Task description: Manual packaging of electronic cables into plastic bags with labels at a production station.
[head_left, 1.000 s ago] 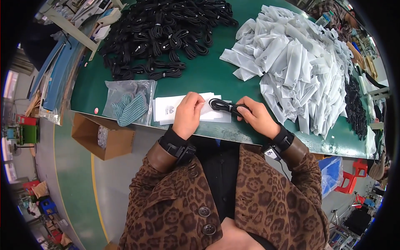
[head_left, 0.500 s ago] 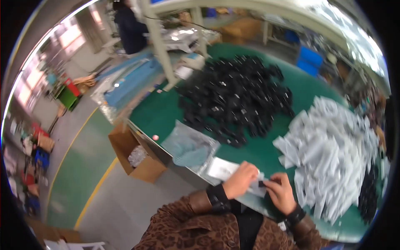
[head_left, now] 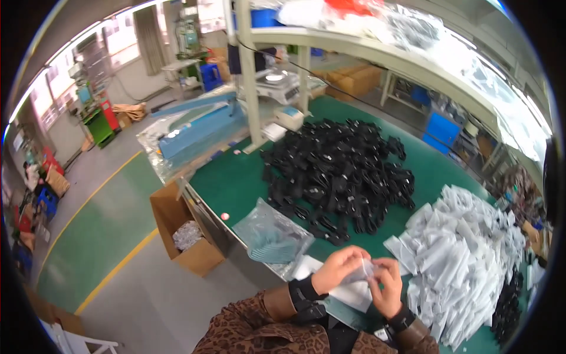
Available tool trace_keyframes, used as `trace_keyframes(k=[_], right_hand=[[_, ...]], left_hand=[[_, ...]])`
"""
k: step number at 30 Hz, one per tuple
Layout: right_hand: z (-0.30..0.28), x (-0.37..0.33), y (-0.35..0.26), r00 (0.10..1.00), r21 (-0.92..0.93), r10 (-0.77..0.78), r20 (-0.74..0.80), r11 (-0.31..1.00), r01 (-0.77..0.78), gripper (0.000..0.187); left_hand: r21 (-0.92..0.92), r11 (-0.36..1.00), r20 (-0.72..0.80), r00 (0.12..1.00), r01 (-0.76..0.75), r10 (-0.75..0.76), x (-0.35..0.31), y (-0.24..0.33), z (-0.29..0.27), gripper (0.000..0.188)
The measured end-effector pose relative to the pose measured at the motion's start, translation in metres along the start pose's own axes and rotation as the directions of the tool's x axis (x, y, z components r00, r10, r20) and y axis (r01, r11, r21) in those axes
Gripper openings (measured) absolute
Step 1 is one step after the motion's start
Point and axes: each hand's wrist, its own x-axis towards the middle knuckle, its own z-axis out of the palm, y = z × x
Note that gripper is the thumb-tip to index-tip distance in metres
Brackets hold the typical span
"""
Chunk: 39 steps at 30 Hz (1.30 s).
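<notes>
A person's two hands meet low in the view: the left hand (head_left: pixel 341 270) and right hand (head_left: pixel 386 288) are close together, fingers bent and pinching a small translucent pouch (head_left: pixel 358 274) of thin, filmy plastic between them. Blur and the fingers make it hard to tell whether anything is inside. Just beneath lie flat, smooth white pouches (head_left: pixel 355 296) at the near edge of a green tabletop (head_left: pixel 215 187). To their left, a wrinkled clear plastic bag (head_left: pixel 270 219) holds ribbed teal fabric (head_left: pixel 272 252). Beyond the hands spreads a broad heap of glossy black cables (head_left: pixel 342 174), coiled into small bundles. On the right rises a larger mound of slim, whitish, crinkled pouches (head_left: pixel 463 265), with more black bundles (head_left: pixel 507 307) beside it. Left of the table, an open brown cardboard box (head_left: pixel 203 259) contains crumpled clear plastic (head_left: pixel 187 235).
</notes>
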Motion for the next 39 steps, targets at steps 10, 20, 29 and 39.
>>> trace_keyframes(k=[10, 20, 29, 39], right_hand=[[-0.100, 0.066, 0.063, 0.888, -0.766, -0.250, -0.387, 0.622, -0.159, 0.021], [0.076, 0.081, 0.147, 0.960, -0.476, -0.048, 0.276, 0.861, 0.180, 0.032], [0.041, 0.041, 0.139, 0.950, -0.303, 0.302, 0.081, 0.915, -0.266, 0.035], [-0.031, -0.046, 0.038, 0.975, -0.101, 0.198, 0.098, 0.977, -0.188, 0.027]], left_hand=[[0.856, 0.440, 0.231, 0.962, -0.272, 0.144, -0.015, -0.020, -0.015, 0.017], [0.921, 0.189, 0.324, 0.940, -0.340, 0.109, -0.030, -0.048, 0.001, 0.014], [0.912, 0.317, 0.220, 0.962, -0.261, 0.159, -0.028, -0.049, -0.005, 0.010], [0.787, 0.617, -0.042, 0.997, -0.007, 0.065, -0.030, -0.043, -0.007, 0.004]])
